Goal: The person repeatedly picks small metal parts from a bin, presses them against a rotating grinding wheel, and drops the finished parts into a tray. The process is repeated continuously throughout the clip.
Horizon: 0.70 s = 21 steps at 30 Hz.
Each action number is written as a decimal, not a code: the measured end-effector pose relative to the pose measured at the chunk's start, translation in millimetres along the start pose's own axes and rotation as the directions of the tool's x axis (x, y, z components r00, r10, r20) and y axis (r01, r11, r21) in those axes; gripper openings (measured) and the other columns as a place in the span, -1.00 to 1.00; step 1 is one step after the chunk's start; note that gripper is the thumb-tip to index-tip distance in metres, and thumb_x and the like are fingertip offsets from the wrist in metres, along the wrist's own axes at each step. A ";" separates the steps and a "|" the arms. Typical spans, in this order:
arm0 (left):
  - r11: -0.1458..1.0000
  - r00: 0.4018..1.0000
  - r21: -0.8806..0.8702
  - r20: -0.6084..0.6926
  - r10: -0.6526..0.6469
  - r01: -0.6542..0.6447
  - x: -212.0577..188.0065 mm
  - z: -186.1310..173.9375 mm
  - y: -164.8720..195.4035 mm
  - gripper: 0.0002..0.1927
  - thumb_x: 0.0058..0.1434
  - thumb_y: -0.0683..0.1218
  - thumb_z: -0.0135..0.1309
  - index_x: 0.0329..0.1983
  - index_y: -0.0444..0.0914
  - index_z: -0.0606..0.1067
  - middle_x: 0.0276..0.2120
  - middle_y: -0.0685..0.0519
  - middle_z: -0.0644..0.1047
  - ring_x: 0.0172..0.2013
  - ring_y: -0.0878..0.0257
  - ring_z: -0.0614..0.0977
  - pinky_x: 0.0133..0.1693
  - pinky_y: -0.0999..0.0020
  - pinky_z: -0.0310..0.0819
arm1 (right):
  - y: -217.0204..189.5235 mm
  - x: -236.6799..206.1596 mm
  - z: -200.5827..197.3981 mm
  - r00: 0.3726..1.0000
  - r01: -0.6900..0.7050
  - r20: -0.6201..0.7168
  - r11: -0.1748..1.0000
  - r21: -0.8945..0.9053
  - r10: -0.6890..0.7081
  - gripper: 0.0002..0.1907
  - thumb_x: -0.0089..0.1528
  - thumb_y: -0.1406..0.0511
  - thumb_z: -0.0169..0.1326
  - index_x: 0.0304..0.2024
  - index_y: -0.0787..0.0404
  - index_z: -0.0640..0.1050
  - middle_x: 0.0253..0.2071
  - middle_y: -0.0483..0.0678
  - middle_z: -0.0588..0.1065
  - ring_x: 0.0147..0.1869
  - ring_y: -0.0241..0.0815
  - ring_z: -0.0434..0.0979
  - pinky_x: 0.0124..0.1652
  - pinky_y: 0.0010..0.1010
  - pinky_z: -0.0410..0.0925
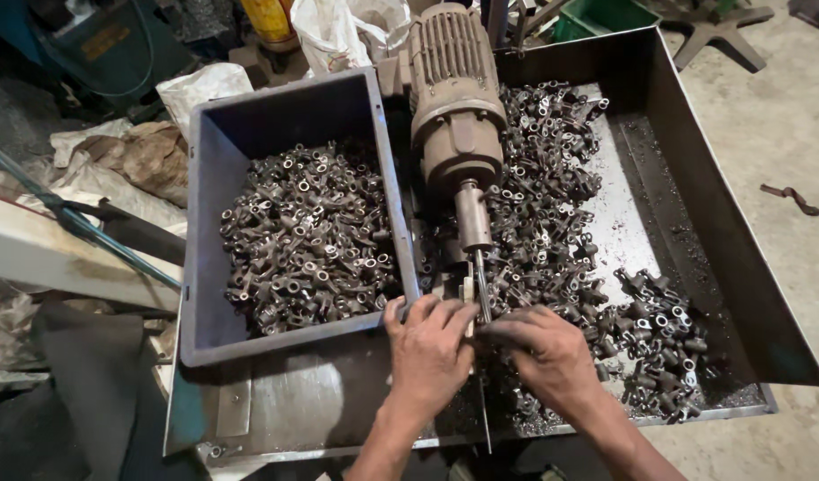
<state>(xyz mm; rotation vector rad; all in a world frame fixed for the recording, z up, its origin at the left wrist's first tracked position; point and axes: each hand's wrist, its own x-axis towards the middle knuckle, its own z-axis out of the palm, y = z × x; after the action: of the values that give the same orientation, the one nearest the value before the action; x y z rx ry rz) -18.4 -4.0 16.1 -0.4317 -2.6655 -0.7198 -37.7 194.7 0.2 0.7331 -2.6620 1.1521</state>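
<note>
Grey, oily metal fitting (474,313) pinched between both hands, left (430,347) and right (552,354), under the motor's spindle (474,218).

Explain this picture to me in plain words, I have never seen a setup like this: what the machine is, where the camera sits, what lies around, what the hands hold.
The camera sits on the person's head, looking down at a metal tray. In the middle stands a motor with a thin spindle pointing toward the person. The left hand and right hand meet at the spindle's tip; what they grip is hidden under the fingers. Small dark metal parts fill the grey bin on the left, and more lie loose in the tray.
</note>
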 end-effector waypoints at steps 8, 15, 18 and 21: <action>0.992 1.000 -0.126 -0.001 0.016 -0.016 1.3 -5.0 -3.1 -0.72 0.08 0.07 0.32 -0.11 0.03 0.67 -0.14 0.22 0.60 0.08 0.16 0.49 0.15 -0.05 -0.05 | 11.9 -20.6 2.9 0.980 -0.176 -0.072 0.979 0.106 0.184 -0.63 0.12 0.34 0.27 0.00 0.12 0.63 -0.01 -0.02 0.61 0.03 -0.08 0.65 0.00 -0.32 0.50; 0.996 0.999 -0.077 -0.013 0.037 -0.038 -8.1 4.7 -5.2 -0.78 0.07 0.00 0.31 -0.18 0.00 0.66 -0.17 0.22 0.60 0.04 0.17 0.50 0.15 -0.09 -0.01 | 23.1 -32.4 9.5 0.991 0.085 -0.092 0.993 -0.086 -0.093 -0.56 0.05 0.36 0.31 0.00 0.22 0.58 -0.11 0.00 0.57 -0.03 0.02 0.56 -0.04 -0.22 0.44; 0.998 0.999 -0.043 -0.036 0.036 -0.037 -10.1 7.2 -5.1 -0.76 0.09 -0.01 0.30 -0.15 -0.02 0.65 -0.15 0.22 0.59 0.06 0.18 0.50 0.16 -0.11 0.03 | 22.1 -27.1 8.8 0.989 0.070 -0.127 0.994 -0.087 -0.080 -0.62 0.09 0.44 0.24 -0.02 0.21 0.59 -0.10 -0.03 0.57 0.01 -0.02 0.57 0.01 -0.25 0.46; 0.999 0.997 0.010 -0.054 0.046 -0.046 -11.7 9.4 -5.5 -0.73 0.09 -0.03 0.27 -0.11 -0.06 0.63 -0.12 0.20 0.58 0.07 0.17 0.50 0.17 -0.13 0.05 | 20.5 -21.4 5.1 0.990 0.080 -0.107 0.987 -0.136 -0.095 -0.61 0.06 0.43 0.26 -0.04 0.18 0.60 -0.14 -0.01 0.56 -0.02 -0.02 0.55 -0.01 -0.23 0.44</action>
<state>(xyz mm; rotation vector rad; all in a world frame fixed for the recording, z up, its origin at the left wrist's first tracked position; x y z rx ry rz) -12.4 -5.8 1.4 -0.4630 -2.5988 -0.6955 -28.9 211.1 -23.4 0.7312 -2.5553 0.9562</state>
